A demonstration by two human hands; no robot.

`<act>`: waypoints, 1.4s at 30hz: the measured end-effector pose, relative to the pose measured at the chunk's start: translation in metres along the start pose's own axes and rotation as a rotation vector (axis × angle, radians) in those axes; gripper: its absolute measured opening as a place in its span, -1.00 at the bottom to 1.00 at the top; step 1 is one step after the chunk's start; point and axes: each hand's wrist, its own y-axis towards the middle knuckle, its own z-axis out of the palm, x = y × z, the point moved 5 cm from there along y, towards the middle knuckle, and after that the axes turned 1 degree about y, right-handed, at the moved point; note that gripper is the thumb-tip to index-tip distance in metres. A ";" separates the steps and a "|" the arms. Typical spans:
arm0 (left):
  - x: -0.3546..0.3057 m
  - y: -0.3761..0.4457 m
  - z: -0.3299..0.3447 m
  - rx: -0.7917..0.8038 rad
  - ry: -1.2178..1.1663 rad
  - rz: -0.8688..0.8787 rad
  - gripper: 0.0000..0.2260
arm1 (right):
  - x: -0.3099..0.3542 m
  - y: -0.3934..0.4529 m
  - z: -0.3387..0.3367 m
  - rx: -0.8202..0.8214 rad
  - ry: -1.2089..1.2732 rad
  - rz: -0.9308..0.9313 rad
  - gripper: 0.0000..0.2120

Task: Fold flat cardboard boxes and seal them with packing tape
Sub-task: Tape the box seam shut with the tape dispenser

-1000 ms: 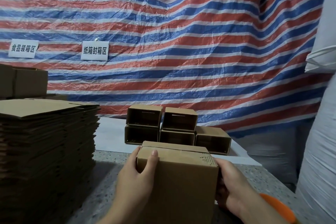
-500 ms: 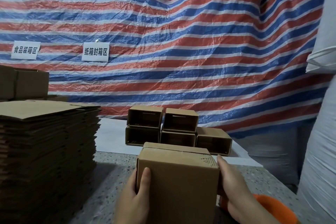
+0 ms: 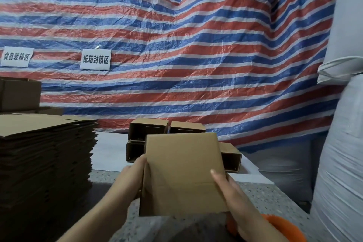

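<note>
Two hands, left (image 3: 129, 179) and right (image 3: 231, 192), grip a light, stiff box (image 3: 182, 173) by its side edges above the worktop (image 3: 265, 198).

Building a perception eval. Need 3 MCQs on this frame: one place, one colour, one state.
1. Where is the stack of flat cardboard?
A. Left of the held box
B. Right of the held box
C. On top of the held box

2. What colours is the tarp behind the table?
A. Green and yellow
B. Red, blue and white
C. Plain black

3. How is the held box supported?
A. Lying alone on the table
B. Gripped by the left hand and right hand
C. Hanging from the tarp

Answers: 1 A, the stack fills the left edge. 2 B, its stripes show those colours. 3 B, a hand grips each side.
</note>
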 end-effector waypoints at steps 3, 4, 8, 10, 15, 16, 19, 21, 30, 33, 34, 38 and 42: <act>-0.001 -0.007 0.031 0.056 0.012 -0.142 -0.63 | 0.000 0.010 -0.023 -0.024 0.159 0.112 -0.54; -0.001 -0.012 0.042 0.103 0.014 -0.100 -0.63 | 0.003 0.014 -0.033 -0.048 0.207 0.129 -0.60; -0.011 -0.014 0.100 0.251 0.129 0.113 -0.75 | 0.019 0.038 -0.085 -0.199 0.272 0.155 -0.70; -0.017 -0.004 0.130 0.321 0.161 0.140 -0.79 | 0.030 0.052 -0.109 -0.248 0.241 0.113 -0.73; -0.030 0.055 0.197 0.305 0.336 0.298 -0.83 | 0.040 0.101 -0.151 -0.373 0.105 -0.001 -0.90; -0.032 0.068 0.209 0.293 0.375 0.338 -0.77 | 0.042 0.115 -0.160 -0.417 0.070 -0.036 -0.92; -0.040 0.106 0.238 0.277 0.473 0.487 -0.72 | 0.045 0.157 -0.187 -0.525 -0.088 -0.127 -0.71; -0.046 0.130 0.253 0.260 0.551 0.565 -0.70 | 0.045 0.182 -0.204 -0.614 -0.184 -0.167 -0.67; -0.033 0.226 0.281 0.112 1.087 0.711 -0.57 | 0.037 0.281 -0.222 -0.642 -0.236 -0.191 -0.68; -0.025 0.243 0.287 0.080 1.236 0.733 -0.55 | 0.025 0.305 -0.221 -0.612 -0.206 -0.160 -0.70; -0.023 0.248 0.289 0.072 1.269 0.735 -0.55 | 0.022 0.311 -0.220 -0.606 -0.198 -0.145 -0.70; -0.016 0.258 0.290 0.036 1.367 0.712 -0.48 | 0.010 0.334 -0.218 -0.578 -0.189 -0.119 -0.69; -0.005 0.260 0.280 -0.032 1.483 0.619 -0.37 | -0.011 0.348 -0.211 -0.459 -0.212 -0.096 -0.68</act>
